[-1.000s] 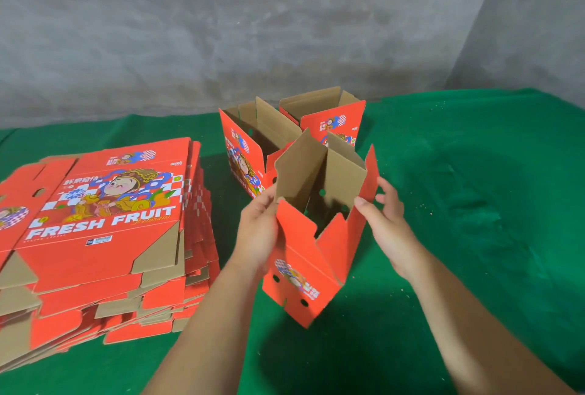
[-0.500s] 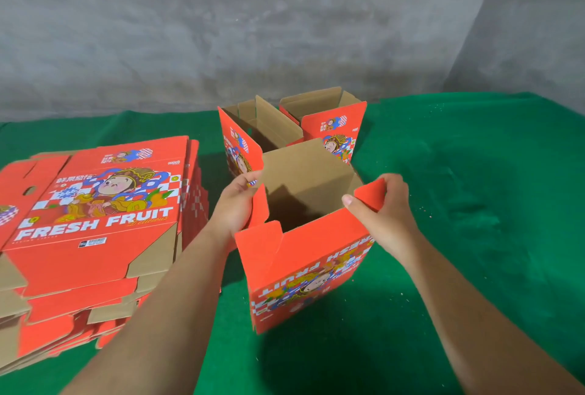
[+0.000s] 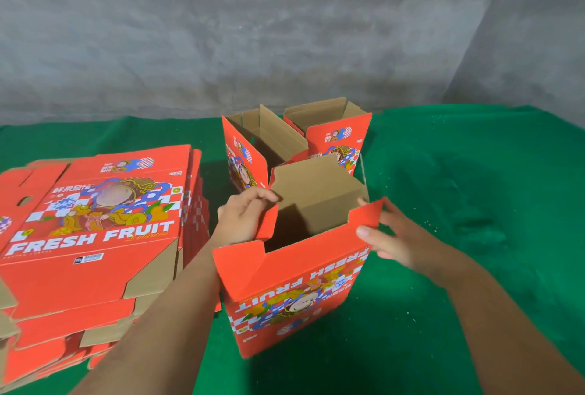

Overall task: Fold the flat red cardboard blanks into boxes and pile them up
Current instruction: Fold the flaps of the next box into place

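Observation:
A red "FRESH FRUIT" box (image 3: 294,274) stands upright on the green cloth in front of me, its top open and its brown inside showing. My left hand (image 3: 245,216) grips the box's left top flap, fingers curled over its edge. My right hand (image 3: 395,239) pinches the right top flap, thumb on the red front and fingers behind. A tall pile of flat red blanks (image 3: 95,236) lies at the left. Two folded boxes, one on the left (image 3: 245,154) and one on the right (image 3: 340,138), stand open-topped side by side just behind the held box.
The table is covered with green cloth (image 3: 474,204), which stretches bare to the right, dotted with small crumbs. A grey concrete wall (image 3: 285,46) rises behind the table's far edge.
The box went from tilted with its flaps spread to upright with a squared body. Both hands shifted to its top side flaps, and the right hand's fingers loosened a little.

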The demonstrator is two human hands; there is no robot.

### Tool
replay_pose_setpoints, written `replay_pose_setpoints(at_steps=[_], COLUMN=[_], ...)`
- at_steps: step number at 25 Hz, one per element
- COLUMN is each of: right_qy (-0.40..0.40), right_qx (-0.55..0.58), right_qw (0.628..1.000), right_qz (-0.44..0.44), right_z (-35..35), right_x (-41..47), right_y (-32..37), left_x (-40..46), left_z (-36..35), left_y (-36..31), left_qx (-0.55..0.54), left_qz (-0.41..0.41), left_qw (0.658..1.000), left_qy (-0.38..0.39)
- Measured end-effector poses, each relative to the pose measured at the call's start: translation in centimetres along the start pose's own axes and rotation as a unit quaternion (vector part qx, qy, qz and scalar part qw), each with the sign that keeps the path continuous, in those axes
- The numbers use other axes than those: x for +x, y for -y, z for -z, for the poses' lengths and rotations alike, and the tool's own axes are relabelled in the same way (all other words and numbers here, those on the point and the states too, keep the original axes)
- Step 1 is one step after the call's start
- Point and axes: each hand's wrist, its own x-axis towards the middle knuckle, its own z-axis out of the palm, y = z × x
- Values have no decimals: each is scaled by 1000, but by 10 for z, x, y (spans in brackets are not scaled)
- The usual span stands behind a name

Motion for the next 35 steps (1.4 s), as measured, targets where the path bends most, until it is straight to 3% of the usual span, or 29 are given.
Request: replay_pose_setpoints(at_steps=[2, 4, 6, 7, 9, 11, 13, 16, 19, 22, 27, 30, 32, 33, 35], right_qy=[17, -55, -178, -225, -277, -280, -269, -272, -308, -304, -332, -312, -300, -297, -292], right_qx=[-24, -52, -140, -185, -238, -228, -189, -169, -219, -212, -261, -273, -269, -266, -265], right_qw=[999, 997, 974, 956, 930, 932, 943, 946, 925, 915, 880, 887, 898, 902, 907], right_qz=[-30, -19, -4, -10, -29, -42, -44, -46, 45, 159, 216, 206, 178, 164, 146], right_z=[-10, -20, -25, -25, -27, -33, -41, -46, -51, -57, -59, -54, -51, -49, -46], right_x=[0, 2, 5, 5, 6, 5, 3, 6, 9, 9, 8, 7, 5, 3, 1], right_y=[-7, -13, -19, -20, -24, -26, -26, -21, -20, -25, -48, -55, -56, -56, -53], left_x=[-7, -9, -10, -9, -9, -7, -8, -15, -27, -36, -36, -30, -27, -24, -24], left_z=[5, 11, 20, 25, 38, 51, 54, 52, 51, 50, 39, 31, 26, 27, 25], left_y=[-7, -10, -9, -8, -2, 0, -5, -16, -20, -22, -28, -26, -32, -29, -20], left_qx=[190, 263, 172, 56, -172, -202, -153, -123, -25, 7, 66, 150, 78, -33, -256], left_qz=[-12, 22, 107, 162, 240, 241, 214, 162, 173, 172, 177, 165, 194, 214, 218], left_qw=[980, 958, 976, 982, 949, 931, 938, 963, 966, 970, 971, 968, 973, 971, 936], left_qy=[64, 108, 78, 73, 113, 184, 224, 178, 192, 173, 148, 114, 99, 97, 101])
